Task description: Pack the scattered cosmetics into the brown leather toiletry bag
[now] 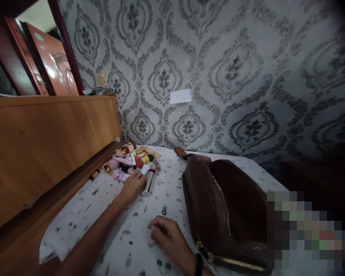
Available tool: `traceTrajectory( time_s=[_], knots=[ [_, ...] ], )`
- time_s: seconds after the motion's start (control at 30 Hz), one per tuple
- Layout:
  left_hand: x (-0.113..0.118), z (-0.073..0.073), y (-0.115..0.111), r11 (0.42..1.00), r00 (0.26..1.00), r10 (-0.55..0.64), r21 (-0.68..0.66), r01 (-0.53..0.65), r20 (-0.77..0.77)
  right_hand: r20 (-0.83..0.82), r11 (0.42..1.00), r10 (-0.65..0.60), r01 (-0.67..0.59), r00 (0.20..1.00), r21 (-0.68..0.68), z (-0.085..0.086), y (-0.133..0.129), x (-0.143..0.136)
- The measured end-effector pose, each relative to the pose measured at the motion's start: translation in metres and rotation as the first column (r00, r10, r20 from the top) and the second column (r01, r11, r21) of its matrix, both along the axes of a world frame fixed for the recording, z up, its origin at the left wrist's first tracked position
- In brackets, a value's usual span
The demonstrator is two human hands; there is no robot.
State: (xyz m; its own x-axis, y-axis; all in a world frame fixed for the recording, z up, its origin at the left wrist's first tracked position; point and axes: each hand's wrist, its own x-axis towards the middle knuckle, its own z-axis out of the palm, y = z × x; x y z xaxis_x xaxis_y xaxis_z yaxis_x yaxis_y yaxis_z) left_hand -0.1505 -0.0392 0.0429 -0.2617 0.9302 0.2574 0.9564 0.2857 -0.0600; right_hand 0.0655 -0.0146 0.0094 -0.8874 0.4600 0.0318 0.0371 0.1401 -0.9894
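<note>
My left hand (133, 186) reaches into a pile of small cosmetics on a white patterned cloth (126, 237). Its fingertips bend down at the near edge of the pile, and what they hold, if anything, is hidden. Beside it lies a silver tube (148, 183); a pink-and-white tube (121, 176) is on its other side. My right hand (168, 234) hovers low over the cloth, fingers loosely curled, with nothing visible in it. Just right of it, a dark brown bag (202, 199) lies with its gold zipper undone.
A wooden panel (54, 142) runs along the left side. Patterned wallpaper (163, 76) rises behind the cloth. A small dark bottle (94, 174) lies near the cloth's left edge. The lower right corner is pixelated.
</note>
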Motion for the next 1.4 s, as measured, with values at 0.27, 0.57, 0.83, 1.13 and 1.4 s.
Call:
traceTrajectory(
  time_s=[0.27, 0.57, 0.83, 1.13, 1.4],
  knots=[
    [-0.027, 0.004, 0.003, 0.989, 0.997, 0.036, 0.142, -0.044, 0.063, 0.013, 1.0, 0.003, -0.003, 1.0, -0.014, 0.0, -0.001, -0.001],
    [-0.074, 0.011, 0.061, 0.99, 0.993, 0.12, 0.079, -0.12, 0.012, -0.006, 1.0, -0.001, 0.001, 1.0, 0.025, -0.004, 0.003, 0.001],
    [-0.082, 0.011, 0.03, 0.994, 0.993, 0.107, -0.023, -0.106, 0.053, 0.053, 1.0, -0.004, 0.004, 0.999, 0.013, -0.003, 0.004, 0.002],
    [-0.069, 0.004, -0.024, 1.0, 0.996, 0.012, 0.007, -0.013, 0.09, 0.024, 1.0, 0.014, -0.014, 1.0, -0.005, 0.0, 0.002, 0.002],
    [-0.069, 0.005, -0.048, 0.996, 0.978, -0.087, -0.003, 0.089, 0.188, 0.053, 0.999, 0.028, -0.029, 0.998, 0.014, 0.0, 0.004, 0.002]
  ],
)
